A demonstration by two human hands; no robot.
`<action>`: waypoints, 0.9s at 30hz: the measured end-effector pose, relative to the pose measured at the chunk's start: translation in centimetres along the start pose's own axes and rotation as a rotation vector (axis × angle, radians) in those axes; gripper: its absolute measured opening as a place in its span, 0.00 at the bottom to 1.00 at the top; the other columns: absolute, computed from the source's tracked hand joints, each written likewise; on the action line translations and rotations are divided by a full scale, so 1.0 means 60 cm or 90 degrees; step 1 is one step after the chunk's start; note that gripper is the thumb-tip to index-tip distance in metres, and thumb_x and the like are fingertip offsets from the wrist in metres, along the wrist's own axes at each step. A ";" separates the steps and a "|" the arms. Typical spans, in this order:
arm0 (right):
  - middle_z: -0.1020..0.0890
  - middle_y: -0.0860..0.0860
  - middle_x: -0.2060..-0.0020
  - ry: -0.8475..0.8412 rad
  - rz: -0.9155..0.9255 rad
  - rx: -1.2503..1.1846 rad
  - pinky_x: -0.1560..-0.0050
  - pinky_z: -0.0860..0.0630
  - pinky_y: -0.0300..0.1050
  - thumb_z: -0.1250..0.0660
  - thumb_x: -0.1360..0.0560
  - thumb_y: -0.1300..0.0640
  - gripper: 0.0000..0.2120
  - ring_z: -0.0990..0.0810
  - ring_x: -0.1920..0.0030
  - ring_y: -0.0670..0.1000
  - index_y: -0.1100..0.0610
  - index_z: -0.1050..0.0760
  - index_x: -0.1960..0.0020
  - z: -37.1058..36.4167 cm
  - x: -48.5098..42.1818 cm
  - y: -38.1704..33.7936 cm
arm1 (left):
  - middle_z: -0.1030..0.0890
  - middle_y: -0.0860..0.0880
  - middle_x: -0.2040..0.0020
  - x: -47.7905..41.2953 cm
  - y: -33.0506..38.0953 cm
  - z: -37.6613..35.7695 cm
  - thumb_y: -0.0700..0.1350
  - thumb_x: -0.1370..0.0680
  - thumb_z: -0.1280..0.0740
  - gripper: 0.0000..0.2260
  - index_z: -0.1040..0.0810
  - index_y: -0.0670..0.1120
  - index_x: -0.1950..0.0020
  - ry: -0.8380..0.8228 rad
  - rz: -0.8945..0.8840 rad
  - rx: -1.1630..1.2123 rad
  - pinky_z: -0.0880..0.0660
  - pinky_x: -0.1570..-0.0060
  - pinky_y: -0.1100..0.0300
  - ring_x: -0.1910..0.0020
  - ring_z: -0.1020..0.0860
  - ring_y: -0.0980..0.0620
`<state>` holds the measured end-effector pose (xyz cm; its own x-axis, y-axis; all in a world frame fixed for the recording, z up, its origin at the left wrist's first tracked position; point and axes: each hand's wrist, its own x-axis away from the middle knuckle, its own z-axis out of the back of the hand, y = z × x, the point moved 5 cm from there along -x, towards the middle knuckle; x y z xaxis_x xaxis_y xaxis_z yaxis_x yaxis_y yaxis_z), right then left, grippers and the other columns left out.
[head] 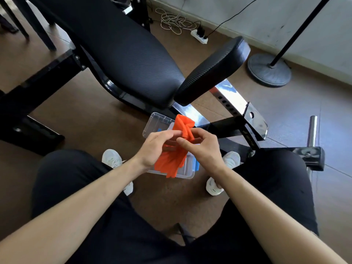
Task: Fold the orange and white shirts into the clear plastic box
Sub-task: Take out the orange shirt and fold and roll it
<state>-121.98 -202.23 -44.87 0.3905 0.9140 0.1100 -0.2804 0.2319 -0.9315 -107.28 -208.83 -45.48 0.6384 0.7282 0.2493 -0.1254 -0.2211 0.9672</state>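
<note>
An orange shirt [175, 161] is bunched up in the air above a clear plastic box [158, 121] that stands on the brown floor between my feet. My left hand [156, 145] pinches the cloth from the left, and my right hand [200, 147] grips it from the right, thumbs close together. One twisted end of the shirt sticks up past my fingers; the rest hangs down over the box. The box has blue clips and its inside is mostly hidden by my hands and the shirt. No white shirt is in view.
A black padded weight bench [123, 54] with a metal frame [234, 103] stands right behind the box. A round lamp-stand base [269, 72], a power strip [199, 36] and tangled cables lie near the wall. My knees in black trousers flank the box.
</note>
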 end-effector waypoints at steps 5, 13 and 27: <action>0.17 0.49 0.62 -0.015 0.063 0.087 0.60 0.23 0.37 0.22 0.29 0.52 0.11 0.20 0.62 0.46 0.56 0.18 0.52 0.017 -0.020 0.005 | 0.14 0.48 0.42 0.005 0.002 0.001 0.53 0.19 0.48 0.20 0.19 0.53 0.37 -0.095 0.018 -0.035 0.19 0.46 0.58 0.45 0.17 0.51; 0.17 0.48 0.60 -0.167 0.084 0.052 0.57 0.22 0.40 0.28 0.25 0.66 0.06 0.20 0.60 0.44 0.60 0.18 0.48 0.057 -0.028 -0.012 | 0.17 0.46 0.43 -0.019 -0.001 0.083 0.38 0.25 0.25 0.21 0.22 0.47 0.34 0.059 -0.093 -0.198 0.19 0.48 0.54 0.48 0.19 0.52; 0.16 0.46 0.54 -0.134 0.144 0.058 0.52 0.22 0.45 0.30 0.24 0.67 0.13 0.18 0.54 0.47 0.54 0.22 0.43 0.053 -0.002 -0.031 | 0.17 0.52 0.58 -0.023 0.013 0.027 0.42 0.21 0.30 0.04 0.16 0.43 0.50 -0.040 -0.168 -0.177 0.23 0.55 0.64 0.58 0.19 0.60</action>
<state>-124.28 -201.69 -42.06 0.1219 0.9924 -0.0176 -0.4201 0.0355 -0.9068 -107.01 -211.05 -45.12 0.7209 0.6930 -0.0049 -0.1461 0.1589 0.9764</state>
